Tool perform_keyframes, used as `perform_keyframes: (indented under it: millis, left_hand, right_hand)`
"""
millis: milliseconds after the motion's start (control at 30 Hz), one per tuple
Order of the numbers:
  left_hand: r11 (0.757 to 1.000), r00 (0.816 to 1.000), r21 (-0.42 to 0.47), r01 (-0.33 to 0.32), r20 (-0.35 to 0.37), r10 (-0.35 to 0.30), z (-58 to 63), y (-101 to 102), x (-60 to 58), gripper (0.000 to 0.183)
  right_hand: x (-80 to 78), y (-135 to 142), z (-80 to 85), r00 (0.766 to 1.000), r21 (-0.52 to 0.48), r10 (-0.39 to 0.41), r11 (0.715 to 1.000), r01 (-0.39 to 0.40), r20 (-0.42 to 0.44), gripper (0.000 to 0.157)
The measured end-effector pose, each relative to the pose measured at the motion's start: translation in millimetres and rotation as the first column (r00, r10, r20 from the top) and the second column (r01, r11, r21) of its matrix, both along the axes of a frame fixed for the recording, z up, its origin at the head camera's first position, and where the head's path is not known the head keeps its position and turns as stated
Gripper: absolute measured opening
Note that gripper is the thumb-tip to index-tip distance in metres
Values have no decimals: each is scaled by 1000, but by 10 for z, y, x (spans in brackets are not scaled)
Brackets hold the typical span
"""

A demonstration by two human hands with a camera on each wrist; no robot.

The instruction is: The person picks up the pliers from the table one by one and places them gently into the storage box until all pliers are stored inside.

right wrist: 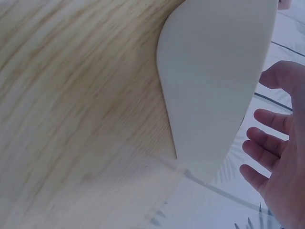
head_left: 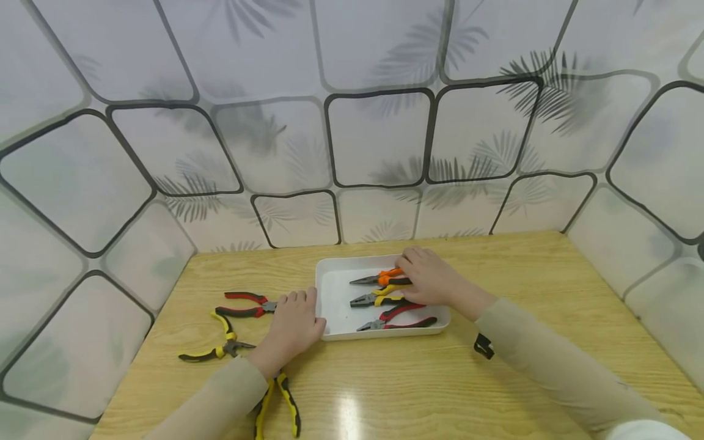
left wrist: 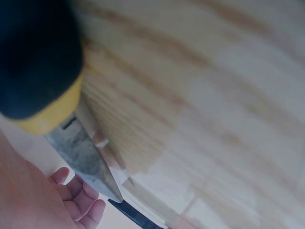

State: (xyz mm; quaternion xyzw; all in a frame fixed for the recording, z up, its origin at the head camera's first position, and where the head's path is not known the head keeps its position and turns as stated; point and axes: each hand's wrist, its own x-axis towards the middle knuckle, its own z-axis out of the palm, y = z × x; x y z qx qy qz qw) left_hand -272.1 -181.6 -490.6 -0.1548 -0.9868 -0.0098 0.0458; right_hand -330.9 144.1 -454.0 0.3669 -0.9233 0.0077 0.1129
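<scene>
Front of the table there's one yellow pair of pliers, then another yellow pair and a red pair past the left edge of the white tray, where the left hand rests loosely bent, gripping nothing I can see. Three more, red, yellow and orange, lie inside, so I'd call it half done. Right hand's loosely spread at the far right corner, seemingly holding nothing.
</scene>
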Motion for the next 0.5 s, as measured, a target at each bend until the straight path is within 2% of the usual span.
perform_keyframes:
  millis: [367,500]
  left_hand:
    - [1000,1000,8,2,-11,-2,-17,5,-3,29]
    - [1000,1000,2,-7,4,7,-3,12,1,32]
  right_hand:
    - [18,212,-38,998,43,-64,997,65,-17,44]
    - [23,276,-37,997,26,-77,997,77,-13,43]
